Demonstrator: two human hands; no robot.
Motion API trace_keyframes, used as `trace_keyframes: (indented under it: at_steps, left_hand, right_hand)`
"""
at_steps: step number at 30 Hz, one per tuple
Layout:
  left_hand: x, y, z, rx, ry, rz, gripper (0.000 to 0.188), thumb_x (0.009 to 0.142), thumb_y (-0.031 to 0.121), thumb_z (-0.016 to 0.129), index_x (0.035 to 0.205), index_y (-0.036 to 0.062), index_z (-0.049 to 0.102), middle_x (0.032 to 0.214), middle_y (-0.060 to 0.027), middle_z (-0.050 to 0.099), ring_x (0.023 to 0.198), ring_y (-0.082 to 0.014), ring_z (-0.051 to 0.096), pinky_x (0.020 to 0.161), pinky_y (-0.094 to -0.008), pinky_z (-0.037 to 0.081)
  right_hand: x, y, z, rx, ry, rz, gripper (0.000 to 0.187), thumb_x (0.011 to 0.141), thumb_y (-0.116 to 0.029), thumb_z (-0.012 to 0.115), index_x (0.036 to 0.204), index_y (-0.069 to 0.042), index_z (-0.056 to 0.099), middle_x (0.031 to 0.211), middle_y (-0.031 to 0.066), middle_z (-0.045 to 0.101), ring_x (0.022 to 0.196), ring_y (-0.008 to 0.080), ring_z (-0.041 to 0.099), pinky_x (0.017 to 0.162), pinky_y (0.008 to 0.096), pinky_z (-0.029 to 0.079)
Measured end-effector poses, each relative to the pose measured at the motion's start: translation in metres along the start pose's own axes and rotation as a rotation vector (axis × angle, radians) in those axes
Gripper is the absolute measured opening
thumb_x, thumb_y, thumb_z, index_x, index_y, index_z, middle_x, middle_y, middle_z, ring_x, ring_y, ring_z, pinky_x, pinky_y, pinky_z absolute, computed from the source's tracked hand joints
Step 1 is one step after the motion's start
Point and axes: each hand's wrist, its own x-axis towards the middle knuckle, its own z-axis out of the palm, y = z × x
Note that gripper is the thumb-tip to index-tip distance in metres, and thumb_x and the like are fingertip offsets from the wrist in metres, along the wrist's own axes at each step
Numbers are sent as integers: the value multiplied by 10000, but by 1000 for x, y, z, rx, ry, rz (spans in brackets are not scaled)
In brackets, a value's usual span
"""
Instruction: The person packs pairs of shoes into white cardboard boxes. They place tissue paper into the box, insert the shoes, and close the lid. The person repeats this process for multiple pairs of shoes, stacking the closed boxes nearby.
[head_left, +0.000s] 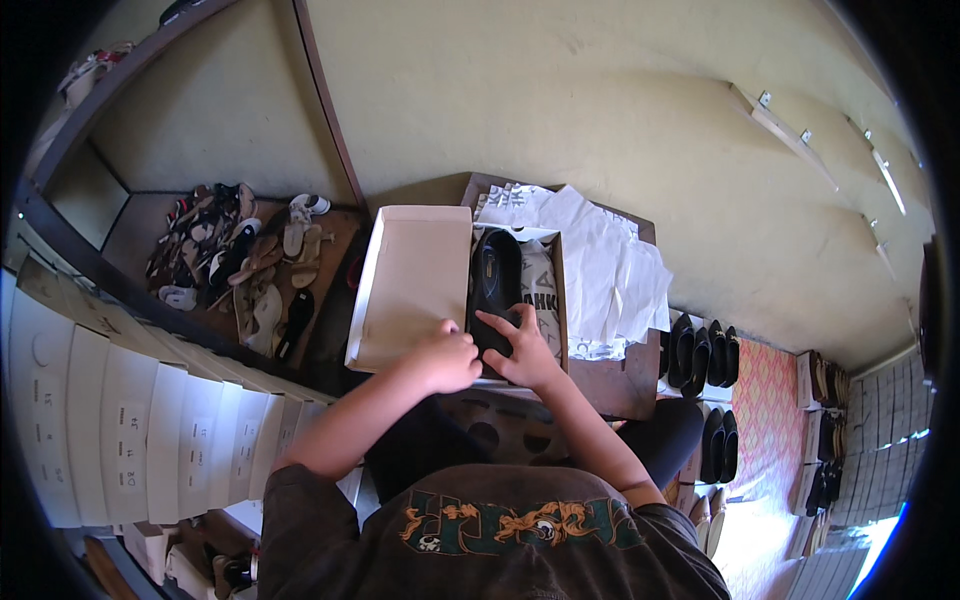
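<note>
Black and long, the slipper (497, 280) lay in the open shoe box (553, 300) with its length running near to far, its near end under the right hand's (527, 355) spread fingers, while the left hand (445, 358) curled loosely just left, gripping nothing visible.

Shoe shop or its stockroom — footwear everywhere. Stack of white shoeboxes (150, 430) lines the left side, labels on their ends. More boxes (880, 420) stacked at far right. A dark wooden shelf (130, 290) holds a loose heap of sandals (240, 260). Black slip-on shoes (700, 350) stand in pairs on the floor by a pink patterned mat (765, 410). An open shoebox (520, 290) sits on a brown table (610, 385), its white lid (415, 285) beside it, a black shoe (497, 285) inside, crumpled white wrapping paper (610, 260) next to it. Plain yellowish wall (560, 90) with bare wall shelves (780, 125) — retail display fittings.
</note>
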Motion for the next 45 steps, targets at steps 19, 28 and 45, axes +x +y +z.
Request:
trace_keyframes:
  at_steps: [19, 28, 45]
  left_hand:
    - [81, -46, -45, 12, 121, -446, 231, 779, 203, 532, 967, 159, 659, 1216, -77, 365, 1205, -274, 278, 955, -633, 239]
    - [92, -40, -33, 133, 96, -501, 246, 800, 203, 508, 986, 134, 653, 1237, -92, 338, 1220, -277, 254, 955, -685, 196]
    - [86, -31, -50, -63, -66, -620, 342, 798, 192, 490, 1112, 177, 625, 1384, -57, 223, 1315, -274, 138, 958, -721, 149]
  right_hand:
    - [-2, 3, -2, 53, 55, -79, 556, 626, -238, 658, 1166, -136, 570, 1091, 253, 390, 1059, 424, 410, 928, 464, 382]
    - [-2, 5, -3, 84, 39, -41, 527, 619, -216, 653, 1136, -140, 582, 1069, 250, 390, 1051, 410, 409, 940, 452, 371]
    - [-2, 6, -11, 203, 46, 75, 503, 614, -194, 639, 1113, -156, 589, 1073, 234, 386, 1056, 396, 415, 945, 426, 373]
